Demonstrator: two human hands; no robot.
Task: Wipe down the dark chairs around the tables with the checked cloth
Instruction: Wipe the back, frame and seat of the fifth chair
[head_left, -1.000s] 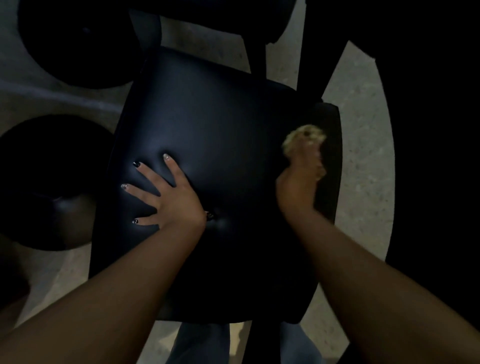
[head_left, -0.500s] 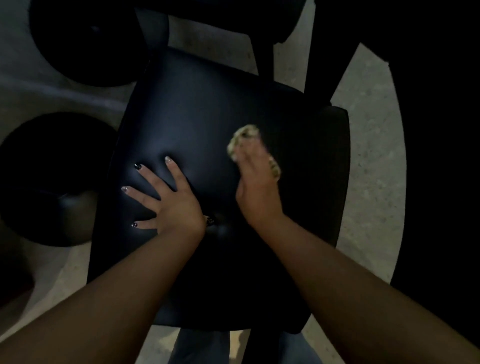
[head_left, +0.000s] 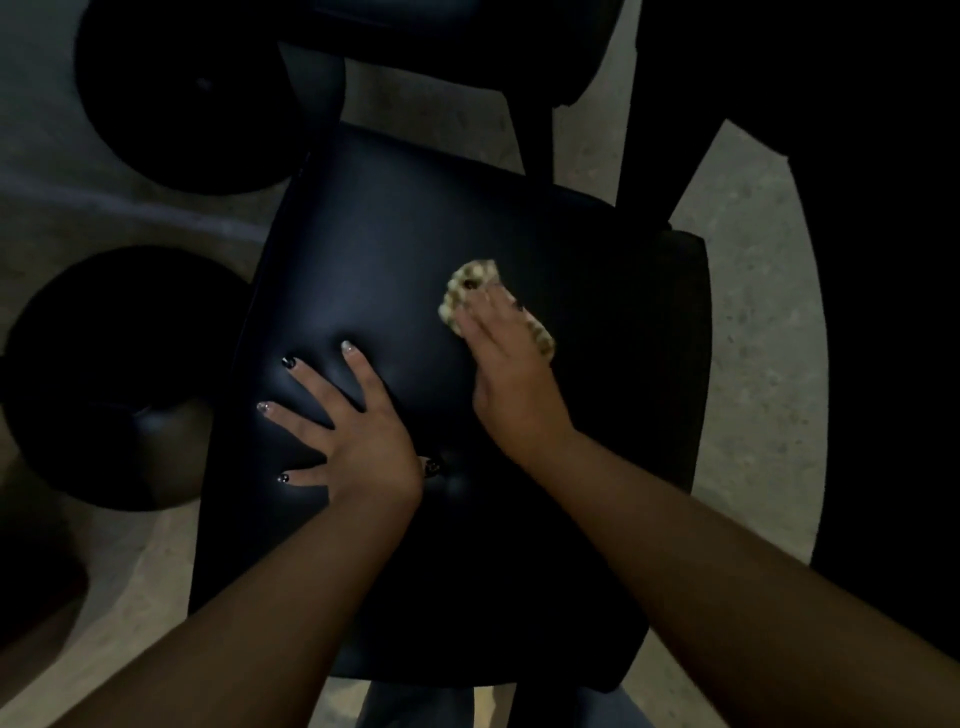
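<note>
A dark padded chair seat (head_left: 389, 249) fills the middle of the head view. The checked cloth (head_left: 467, 275), tan and bunched, lies on the seat a little right of centre. My right hand (head_left: 511, 384) lies on top of it and presses it down with fairly straight fingers, so cloth shows past the fingertips and at the right side. My left hand (head_left: 353, 436) rests flat on the seat's left half, fingers spread, holding nothing.
The chair's backrest (head_left: 457, 36) is at the top edge. Two round black pedestal bases (head_left: 171, 104) (head_left: 104, 364) stand on the speckled floor (head_left: 753, 312) to the left. A large dark table edge (head_left: 857, 260) curves down the right side.
My right hand slid the cloth from the seat's right edge leftward to near the centre. My left hand stayed planted on the seat.
</note>
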